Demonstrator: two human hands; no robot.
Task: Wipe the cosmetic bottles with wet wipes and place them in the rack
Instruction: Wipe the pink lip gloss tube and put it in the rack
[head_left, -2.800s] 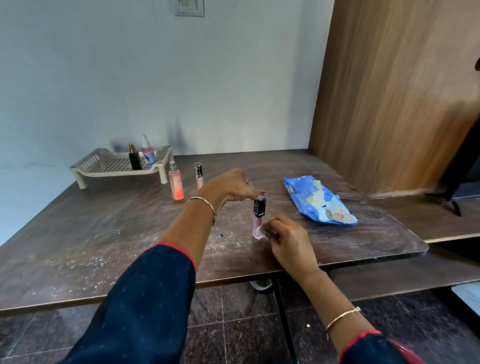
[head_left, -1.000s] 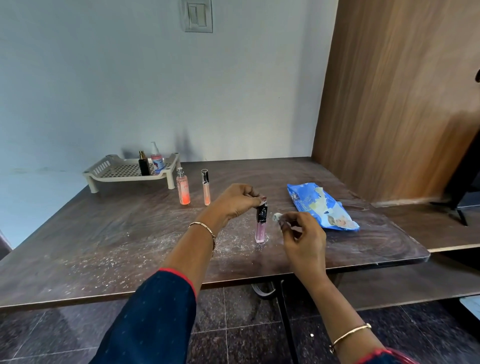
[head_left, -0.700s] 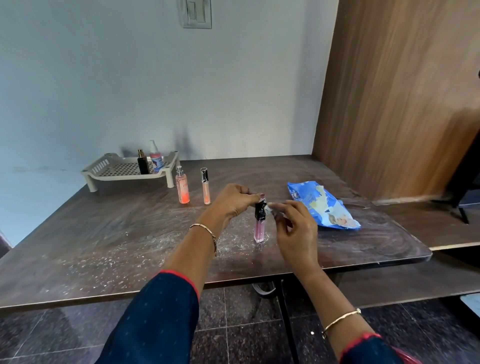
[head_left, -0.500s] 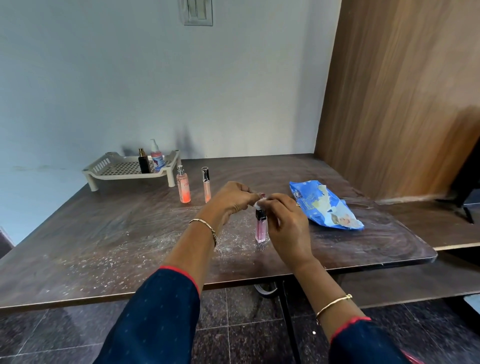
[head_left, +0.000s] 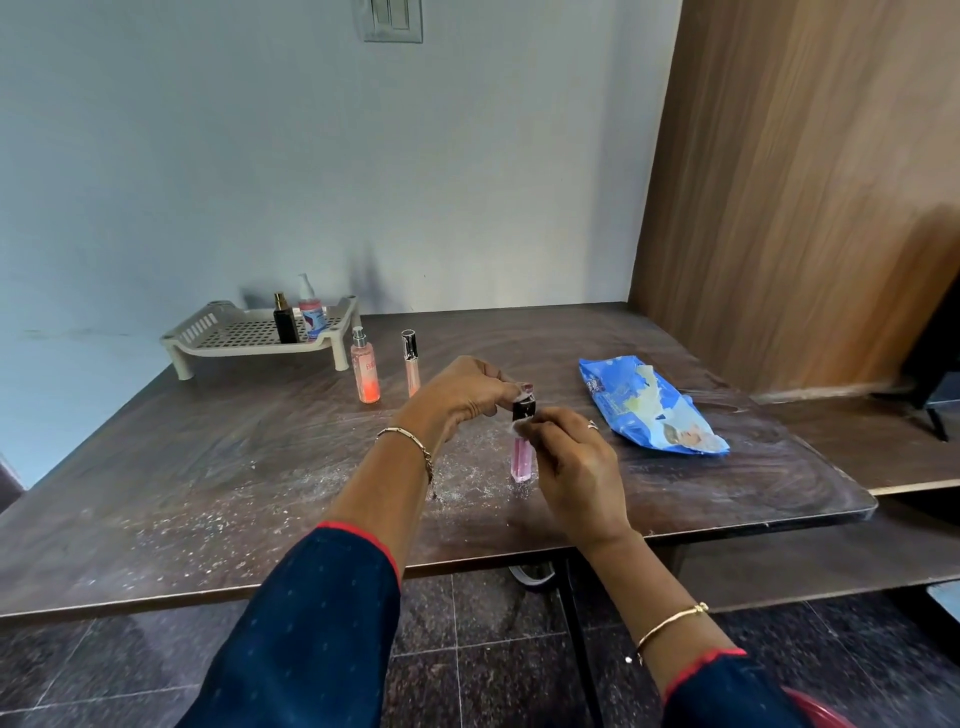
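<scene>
A slim pink bottle (head_left: 521, 460) with a black cap stands upright on the brown table (head_left: 208, 467). My left hand (head_left: 467, 389) pinches its cap from above. My right hand (head_left: 574, 467) holds a small white wet wipe (head_left: 518, 427) against the bottle just below the cap. A cream perforated rack (head_left: 244, 332) sits at the back left and holds a black bottle (head_left: 285, 321) and a clear pump bottle (head_left: 311, 312). An orange-pink spray bottle (head_left: 365, 371) and a thin peach tube (head_left: 411, 364) stand in front of the rack.
A blue wet-wipe pack (head_left: 649, 405) lies on the table to the right of my hands. White specks dust the table near its front edge. A wooden panel (head_left: 805, 182) rises at the right. Dark tiled floor (head_left: 467, 649) lies below.
My right hand brought the wipe up from the bottle's base, lifted it clear to the right, then pressed it back against the bottle near the cap. My left hand stayed on the cap.
</scene>
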